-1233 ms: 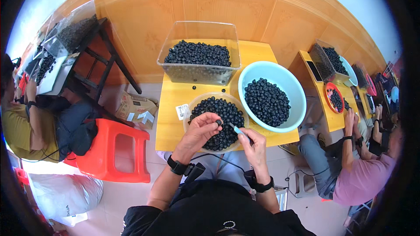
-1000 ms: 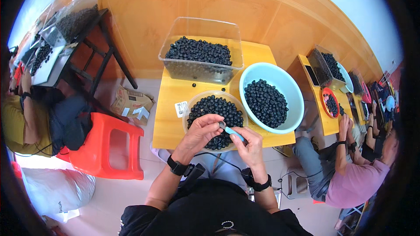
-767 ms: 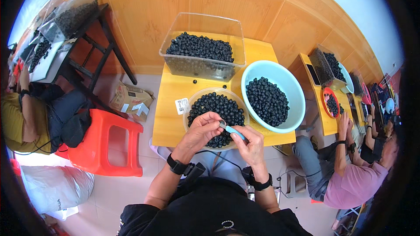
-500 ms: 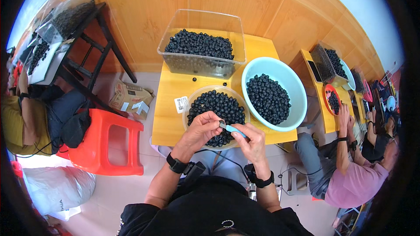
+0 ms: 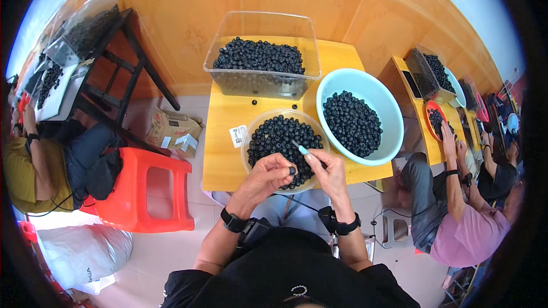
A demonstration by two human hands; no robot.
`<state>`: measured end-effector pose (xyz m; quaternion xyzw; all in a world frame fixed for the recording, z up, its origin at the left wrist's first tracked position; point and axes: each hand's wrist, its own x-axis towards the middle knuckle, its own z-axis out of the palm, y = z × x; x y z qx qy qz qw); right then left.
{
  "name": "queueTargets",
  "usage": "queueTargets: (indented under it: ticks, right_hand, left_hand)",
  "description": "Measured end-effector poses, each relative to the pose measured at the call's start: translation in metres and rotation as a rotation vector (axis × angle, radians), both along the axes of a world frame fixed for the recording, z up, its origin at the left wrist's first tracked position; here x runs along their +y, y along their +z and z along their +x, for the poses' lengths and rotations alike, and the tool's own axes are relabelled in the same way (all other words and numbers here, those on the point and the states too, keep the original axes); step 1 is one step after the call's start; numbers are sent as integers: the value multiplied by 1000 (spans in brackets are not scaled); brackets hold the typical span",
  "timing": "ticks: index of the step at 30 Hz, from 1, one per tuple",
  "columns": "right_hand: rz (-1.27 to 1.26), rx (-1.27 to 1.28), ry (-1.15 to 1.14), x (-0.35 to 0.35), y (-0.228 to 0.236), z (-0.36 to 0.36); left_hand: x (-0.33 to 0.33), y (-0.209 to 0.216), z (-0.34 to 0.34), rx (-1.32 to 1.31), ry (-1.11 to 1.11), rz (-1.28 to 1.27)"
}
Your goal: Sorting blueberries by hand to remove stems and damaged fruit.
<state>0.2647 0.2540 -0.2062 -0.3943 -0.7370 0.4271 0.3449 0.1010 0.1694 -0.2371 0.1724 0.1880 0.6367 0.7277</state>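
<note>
My left hand [image 5: 264, 175] pinches one small black bead-like piece [image 5: 292, 170] between thumb and fingertips. In my right hand [image 5: 329, 174] is a small light-blue-handled knife [image 5: 302, 149], its short metal tip pointing up and away from the piece. Both hands hover over the near part of a round translucent bowl [image 5: 244, 151] heaped with black round pieces [image 5: 277, 137], some showing a hole. Right of it stands a pale blue basin [image 5: 394, 131] partly filled with the same pieces. Behind the bowl, a clear rectangular box [image 5: 234, 82] holds many more.
Two loose pieces lie on the yellow table [image 5: 222, 165], near a white label [image 5: 237, 136]. At left are a red stool [image 5: 137, 217], a cardboard box [image 5: 171, 128] and a seated person [image 5: 34, 165]. To the right, a person in pink [image 5: 468, 239] works at another table.
The knife has come away from the piece at my left fingertips, and its tip has swung upward. My hands have moved slightly apart, uncovering the black piece. The whole view has shifted slightly.
</note>
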Motion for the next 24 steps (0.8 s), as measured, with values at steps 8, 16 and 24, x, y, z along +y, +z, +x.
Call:
queueTargets:
  ticks: [8, 16, 24]
  right_hand:
    - [-277, 140, 298, -14, 26, -1]
    - [-658, 312, 249, -25, 6, 8]
    - [-287, 48, 105, -3, 8, 31]
  left_hand:
    - [6, 2, -2, 71, -44, -17]
    - [0, -7, 2, 85, -172, -47]
    - [3, -9, 8, 397, -61, -163]
